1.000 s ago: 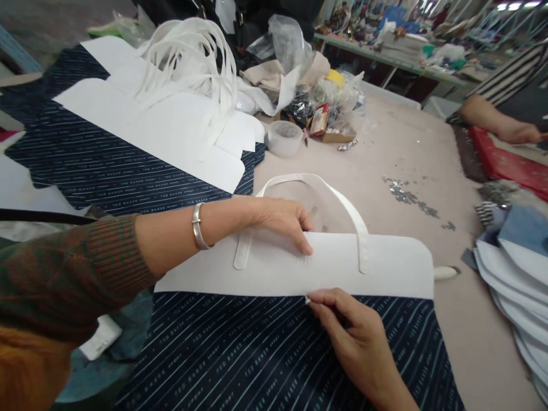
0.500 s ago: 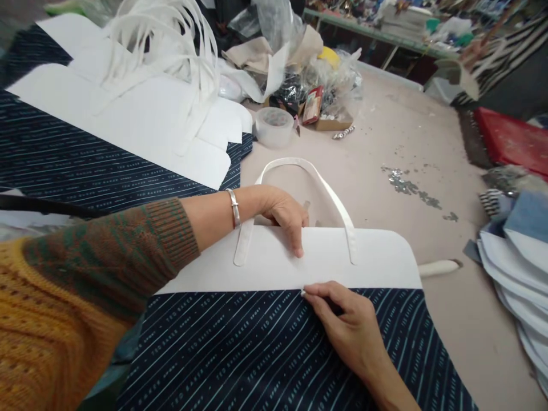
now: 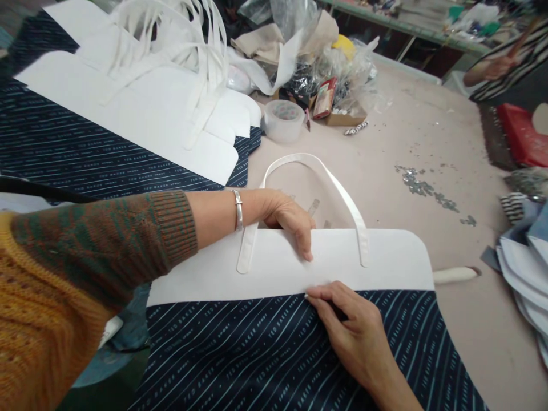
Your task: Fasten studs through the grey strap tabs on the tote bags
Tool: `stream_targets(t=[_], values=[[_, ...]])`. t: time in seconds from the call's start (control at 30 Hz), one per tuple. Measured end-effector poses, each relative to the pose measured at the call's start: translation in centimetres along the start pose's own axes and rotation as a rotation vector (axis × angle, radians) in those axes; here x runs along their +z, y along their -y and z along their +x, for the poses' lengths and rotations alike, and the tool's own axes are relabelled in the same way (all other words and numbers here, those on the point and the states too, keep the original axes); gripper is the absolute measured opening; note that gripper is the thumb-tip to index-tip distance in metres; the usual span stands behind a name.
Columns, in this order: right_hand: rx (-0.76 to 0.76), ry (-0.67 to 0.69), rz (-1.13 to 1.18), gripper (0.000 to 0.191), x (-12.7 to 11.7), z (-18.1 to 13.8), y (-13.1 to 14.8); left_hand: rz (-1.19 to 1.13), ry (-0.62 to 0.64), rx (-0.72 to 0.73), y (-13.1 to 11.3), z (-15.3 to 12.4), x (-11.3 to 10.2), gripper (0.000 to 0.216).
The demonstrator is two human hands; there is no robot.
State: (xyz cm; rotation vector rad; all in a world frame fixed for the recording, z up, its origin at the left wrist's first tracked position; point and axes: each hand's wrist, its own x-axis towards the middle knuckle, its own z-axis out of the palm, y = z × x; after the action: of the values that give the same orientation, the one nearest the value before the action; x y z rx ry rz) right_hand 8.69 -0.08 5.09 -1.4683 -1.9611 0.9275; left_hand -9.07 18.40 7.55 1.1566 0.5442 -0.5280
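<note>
Paper bag blank point(image 3: 265, 342) lay flat in the lower centre of the frame, its body navy with slanted pale-blue stripes and rows of small lettering. Its upper band point(image 3: 385, 262) was plain white, with a rounded corner at the right. A white strap handle point(image 3: 299, 157) arched beyond the band's top edge toward mid-frame, both ends lying flat on the band.

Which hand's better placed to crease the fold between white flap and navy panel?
Likely right: right hand has fingertips on the fold line; left hand lies higher, pinning the white flap beside the handle.
</note>
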Motion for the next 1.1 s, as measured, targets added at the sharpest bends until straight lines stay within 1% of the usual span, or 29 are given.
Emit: stream_targets(t=[0.17, 0.3, 0.53, 0.67, 0.73, 0.83, 0.97, 1.1], values=[[-0.036, 0.003, -0.012, 0.015, -0.1, 0.2, 0.0, 0.004, 0.051, 0.007, 0.4, 0.5, -0.5, 0.035], [-0.031, 0.007, -0.028, 0.013, 0.0, 0.4, 0.0, 0.011, 0.042, -0.011, 0.4, 0.5, -0.4, 0.043], [-0.053, -0.023, -0.095, 0.007, 0.0, 0.3, 0.2, -0.037, 0.027, -0.036, 0.6, 0.4, -0.2, 0.041], [-0.097, -0.039, -0.133, 0.008, 0.3, 0.2, 0.4, -0.077, 0.038, -0.014, 1.0, 0.6, -0.1, 0.037], [-0.11, -0.047, -0.157, 0.008, 0.4, 0.1, 0.5, -0.077, 0.016, 0.002, 1.1, 0.6, 0.1, 0.035], [-0.109, -0.073, -0.198, 0.008, 0.6, 0.2, 0.7, -0.069, -0.033, 0.015, 1.0, 0.4, 0.4, 0.031], [-0.091, -0.135, -0.287, 0.012, 0.7, 0.5, 0.9, -0.091, -0.054, -0.004, 0.8, 0.3, 0.7, 0.03], [-0.039, -0.153, -0.318, 0.017, 0.8, 0.8, 1.0, -0.073, -0.073, -0.023, 0.8, 0.3, 0.8, 0.032]])
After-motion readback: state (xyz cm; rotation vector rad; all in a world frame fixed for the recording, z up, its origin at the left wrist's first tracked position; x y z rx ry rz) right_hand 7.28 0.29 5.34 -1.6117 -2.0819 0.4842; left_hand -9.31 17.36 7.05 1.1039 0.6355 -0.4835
